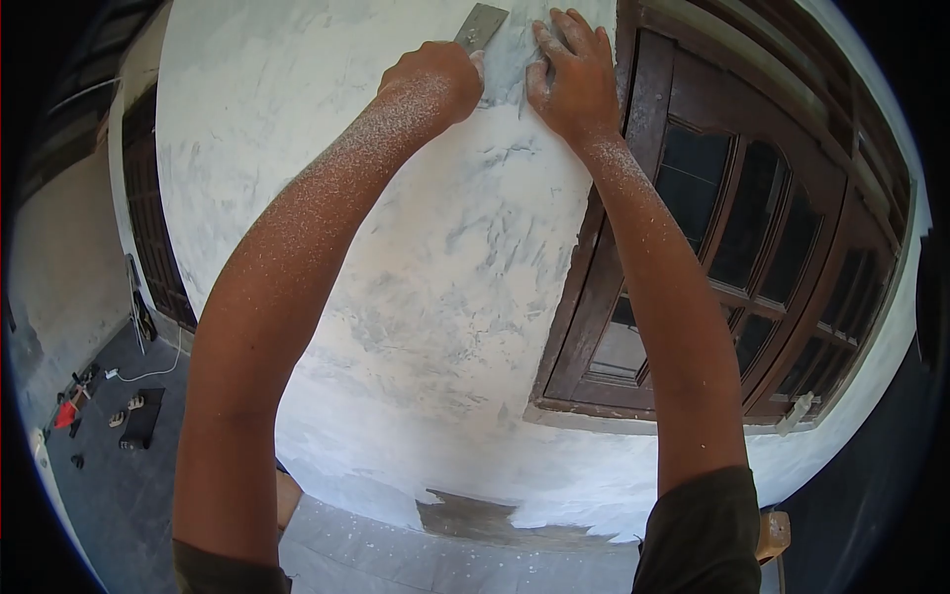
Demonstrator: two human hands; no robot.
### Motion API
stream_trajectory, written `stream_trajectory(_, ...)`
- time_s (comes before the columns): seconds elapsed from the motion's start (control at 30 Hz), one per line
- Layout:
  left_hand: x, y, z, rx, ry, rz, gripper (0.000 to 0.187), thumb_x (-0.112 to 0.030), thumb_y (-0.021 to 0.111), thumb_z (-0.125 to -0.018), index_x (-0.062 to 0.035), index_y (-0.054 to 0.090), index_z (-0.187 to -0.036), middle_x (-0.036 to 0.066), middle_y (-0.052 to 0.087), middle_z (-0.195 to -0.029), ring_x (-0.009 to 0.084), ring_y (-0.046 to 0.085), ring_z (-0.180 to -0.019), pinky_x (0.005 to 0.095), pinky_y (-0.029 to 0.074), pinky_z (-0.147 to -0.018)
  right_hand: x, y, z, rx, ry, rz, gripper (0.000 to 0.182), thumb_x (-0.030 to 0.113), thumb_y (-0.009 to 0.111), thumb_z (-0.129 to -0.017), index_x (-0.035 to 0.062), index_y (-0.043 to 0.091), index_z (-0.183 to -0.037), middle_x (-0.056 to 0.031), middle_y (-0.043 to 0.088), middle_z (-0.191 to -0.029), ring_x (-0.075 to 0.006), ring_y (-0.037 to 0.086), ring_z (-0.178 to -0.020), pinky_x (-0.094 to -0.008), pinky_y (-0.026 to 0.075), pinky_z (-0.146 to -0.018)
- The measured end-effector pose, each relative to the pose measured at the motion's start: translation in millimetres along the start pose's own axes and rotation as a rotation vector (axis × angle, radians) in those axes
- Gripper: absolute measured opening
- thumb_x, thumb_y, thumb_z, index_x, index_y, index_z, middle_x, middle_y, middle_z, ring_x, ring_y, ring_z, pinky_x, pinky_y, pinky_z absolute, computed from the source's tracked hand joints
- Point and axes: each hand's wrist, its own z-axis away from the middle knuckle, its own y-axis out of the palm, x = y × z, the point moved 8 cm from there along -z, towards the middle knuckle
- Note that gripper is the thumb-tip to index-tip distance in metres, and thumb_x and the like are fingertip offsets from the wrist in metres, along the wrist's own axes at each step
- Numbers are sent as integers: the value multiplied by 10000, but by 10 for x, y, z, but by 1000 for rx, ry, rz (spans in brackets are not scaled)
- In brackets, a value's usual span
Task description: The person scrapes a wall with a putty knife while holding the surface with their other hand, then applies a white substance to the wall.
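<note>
Wrapped in a fist, my left hand (pixel 435 79) grips a putty knife (pixel 482 27), its flat grey blade pointing up against the wall; the handle is hidden in the fingers. To the right of it, my right hand (pixel 577 79) rests at the wall with fingers apart, close to the window frame's edge. White dust coats both hands and forearms. The wall (pixel 445 238) is whitish and patchy, with grey smears and streaks showing around both hands and below them.
A dark brown wooden window (pixel 683 238) with glass panes stands right of my right arm. Bare brownish wall (pixel 465 517) shows near the floor. At the lower left lie sandals (pixel 136 403), a red item (pixel 66 414) and a white cable (pixel 148 374) on the dark floor.
</note>
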Motion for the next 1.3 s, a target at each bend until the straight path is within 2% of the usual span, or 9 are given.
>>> stream_trajectory(0.07, -58, -35, -95, 12, -19, 19, 450, -384, 459, -1094, -50, 695, -1284, 163, 746, -1134, 285, 752, -1017, 434, 606, -888, -13, 34, 33, -45, -65, 69, 501, 168, 646, -853, 83, 670, -1347, -159, 630, -1380, -328, 551, -1344, -536, 370, -1186)
stream_trajectory(0.17, -79, -75, -161, -52, -46, 122, 455, -380, 439, -1103, -50, 688, -1292, 155, 742, -1153, 287, 747, -1037, 439, 601, -905, -15, 35, 61, -3, -10, -67, 473, 142, 646, -844, 85, 699, -1310, -146, 563, -1467, -313, 439, -1444, -531, 249, -1250)
stream_trajectory(0.23, -53, 3, -45, -32, -40, 77, 461, -385, 431, -1105, -51, 686, -1294, 155, 738, -1162, 285, 741, -1054, 440, 598, -909, 53, -24, -5, 30, 37, -49, 454, 73, 607, -841, -74, 657, -1268, -263, 565, -1431, -417, 455, -1405, -534, 283, -1231)
stream_trajectory(0.47, -99, -119, -170, -68, -10, 117, 449, -392, 463, -1087, -64, 711, -1266, 161, 746, -1153, 310, 749, -1034, 449, 591, -921, 45, -26, -8, 19, 50, -74, 454, 72, 610, -839, -67, 657, -1269, -259, 571, -1421, -420, 462, -1397, -541, 291, -1223)
stream_trajectory(0.57, -127, -223, -90, 186, -174, 178, 413, -266, 487, -1072, 57, 662, -1262, 204, 759, -1051, 278, 763, -864, 393, 633, -759, 56, -50, -7, 6, 37, -89, 454, 73, 612, -839, -65, 658, -1269, -256, 573, -1420, -419, 464, -1396, -539, 293, -1223)
stream_trajectory(0.63, -84, -139, -78, -61, -32, 145, 457, -399, 458, -1088, -63, 710, -1267, 160, 748, -1145, 310, 746, -1043, 446, 592, -918, 51, -39, -12, 23, 49, -73, 453, 81, 617, -841, -63, 658, -1268, -253, 569, -1427, -416, 463, -1398, -537, 293, -1224)
stream_trajectory(0.77, -43, 27, 3, -54, -3, 32, 458, -395, 444, -1094, -64, 713, -1260, 164, 754, -1114, 297, 745, -1040, 433, 593, -911, 17, -6, 20, 37, 48, -63, 458, 87, 620, -842, -67, 654, -1272, -259, 563, -1432, -415, 457, -1405, -538, 292, -1225)
stream_trajectory(0.83, -76, -78, -166, -76, -29, 100, 457, -391, 439, -1096, -63, 706, -1269, 163, 754, -1105, 290, 746, -1038, 434, 594, -910, -22, 38, 36, -3, -17, -27, 483, 139, 645, -848, 82, 688, -1326, -149, 574, -1453, -313, 464, -1427, -530, 275, -1240)
stream_trajectory(1.3, -205, -131, -398, -39, -49, 148, 434, -372, 480, -1083, -51, 695, -1280, 158, 738, -1181, 293, 729, -1104, 446, 589, -925, -39, 43, 51, 18, 1, -26, 497, 144, 651, -851, 85, 673, -1345, -143, 553, -1476, -311, 443, -1443, -528, 266, -1245)
